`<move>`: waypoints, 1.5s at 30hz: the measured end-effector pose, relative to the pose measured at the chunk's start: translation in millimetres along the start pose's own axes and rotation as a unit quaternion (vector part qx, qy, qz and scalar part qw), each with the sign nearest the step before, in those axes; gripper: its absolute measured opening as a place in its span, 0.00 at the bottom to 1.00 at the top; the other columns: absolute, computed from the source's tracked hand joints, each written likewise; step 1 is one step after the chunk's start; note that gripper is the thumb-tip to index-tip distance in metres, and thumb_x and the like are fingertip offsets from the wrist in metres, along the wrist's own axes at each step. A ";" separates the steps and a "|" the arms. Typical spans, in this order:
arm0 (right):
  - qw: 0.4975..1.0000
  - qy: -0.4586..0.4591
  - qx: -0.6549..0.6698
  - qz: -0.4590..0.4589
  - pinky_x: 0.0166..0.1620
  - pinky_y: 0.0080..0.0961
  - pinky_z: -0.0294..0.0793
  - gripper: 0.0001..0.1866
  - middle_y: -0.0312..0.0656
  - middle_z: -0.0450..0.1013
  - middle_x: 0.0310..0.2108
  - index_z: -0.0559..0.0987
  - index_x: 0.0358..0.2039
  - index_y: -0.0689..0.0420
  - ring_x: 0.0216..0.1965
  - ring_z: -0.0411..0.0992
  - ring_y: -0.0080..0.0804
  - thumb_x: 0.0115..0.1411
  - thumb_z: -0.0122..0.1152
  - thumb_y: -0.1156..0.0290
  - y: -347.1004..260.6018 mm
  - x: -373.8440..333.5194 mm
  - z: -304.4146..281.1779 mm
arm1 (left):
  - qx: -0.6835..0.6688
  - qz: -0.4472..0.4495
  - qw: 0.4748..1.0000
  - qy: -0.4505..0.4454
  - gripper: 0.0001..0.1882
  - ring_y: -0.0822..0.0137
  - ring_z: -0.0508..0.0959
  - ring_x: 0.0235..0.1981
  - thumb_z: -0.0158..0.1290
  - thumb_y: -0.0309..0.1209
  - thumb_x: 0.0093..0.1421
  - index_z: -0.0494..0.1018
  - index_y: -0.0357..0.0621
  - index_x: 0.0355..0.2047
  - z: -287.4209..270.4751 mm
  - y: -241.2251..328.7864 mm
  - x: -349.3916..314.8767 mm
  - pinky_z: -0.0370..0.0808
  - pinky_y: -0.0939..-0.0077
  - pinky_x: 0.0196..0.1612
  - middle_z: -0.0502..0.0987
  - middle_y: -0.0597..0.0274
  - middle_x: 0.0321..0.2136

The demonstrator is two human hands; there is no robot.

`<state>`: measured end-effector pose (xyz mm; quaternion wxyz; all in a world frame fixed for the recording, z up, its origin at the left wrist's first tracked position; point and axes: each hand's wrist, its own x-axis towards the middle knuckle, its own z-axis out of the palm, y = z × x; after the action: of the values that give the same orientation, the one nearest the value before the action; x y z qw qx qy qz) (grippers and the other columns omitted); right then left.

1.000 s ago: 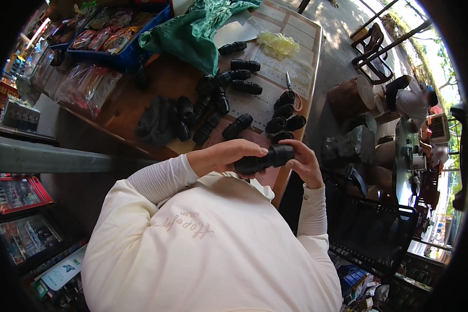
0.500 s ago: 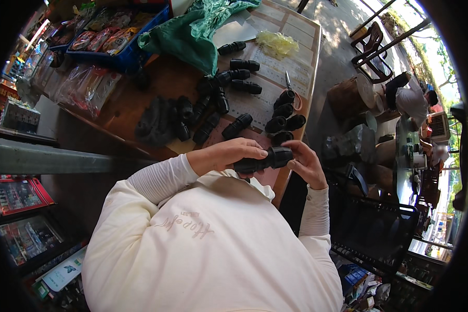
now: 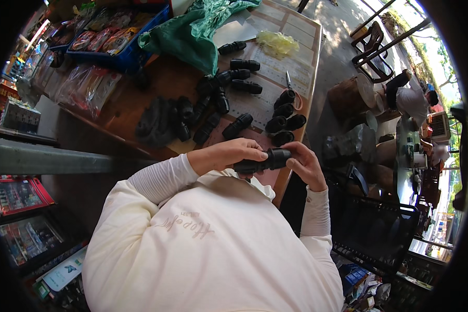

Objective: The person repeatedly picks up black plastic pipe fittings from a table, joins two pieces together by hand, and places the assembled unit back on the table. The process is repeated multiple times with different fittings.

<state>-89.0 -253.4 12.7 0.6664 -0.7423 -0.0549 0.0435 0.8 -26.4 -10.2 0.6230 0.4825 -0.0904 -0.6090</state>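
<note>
One black fitting (image 3: pixel 276 159) held at the near edge of a wooden table (image 3: pixel 117 122)
The left hand (image 3: pixel 237 152) wraps one end, the right hand (image 3: pixel 306 164) pinches the other between thumb and fingers; on the tabletop, part brown wood, part printed sheets, five similar pieces (image 3: pixel 283 110) sit near one pair of scissors (image 3: pixel 288 80), the middle heap (image 3: pixel 221 101) overlapping too much to count; farther, one green bag (image 3: pixel 186 39) and one yellowish plastic clump (image 3: pixel 277 44); beyond, sun-dappled paving (image 3: pixel 325 52) and one brown chair (image 3: pixel 372 49)

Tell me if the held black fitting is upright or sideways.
Sideways: the black fitting is held with its length running from the left hand toward the right hand.
</note>
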 end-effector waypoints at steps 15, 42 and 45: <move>0.999 -0.026 -0.036 -0.006 0.37 0.16 0.71 0.23 0.35 0.74 0.32 0.78 0.41 0.62 0.32 0.71 0.18 0.66 0.53 0.51 4.4 -3.3 -1.2 | 0.009 -0.005 1.000 -0.001 0.23 0.68 0.79 0.22 0.58 0.40 0.57 0.65 0.37 0.44 -0.6 1.8 -1.2 0.77 0.77 0.24 0.76 0.54 0.31; 0.992 -0.068 0.105 0.028 0.52 0.25 0.70 0.26 0.39 0.71 0.45 0.70 0.54 0.58 0.46 0.70 0.26 0.59 0.65 0.62 30.1 0.5 -5.4 | -0.021 -0.013 0.999 -0.024 0.22 0.67 0.79 0.23 0.56 0.42 0.59 0.66 0.38 0.44 -7.3 -7.2 -0.7 0.76 0.77 0.25 0.78 0.50 0.31; 0.997 -0.064 0.032 -0.024 0.51 0.23 0.69 0.27 0.38 0.71 0.42 0.70 0.53 0.60 0.45 0.70 0.25 0.58 0.65 0.58 19.3 2.6 9.6 | -0.033 0.011 0.999 -0.010 0.20 0.67 0.78 0.23 0.56 0.40 0.59 0.65 0.38 0.44 -4.4 0.6 -4.9 0.76 0.77 0.25 0.77 0.51 0.31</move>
<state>-87.3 -245.7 -7.5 0.6855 -0.7151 -0.1138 0.0760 3.1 -20.2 -9.8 0.6447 0.4543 -0.0819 -0.6093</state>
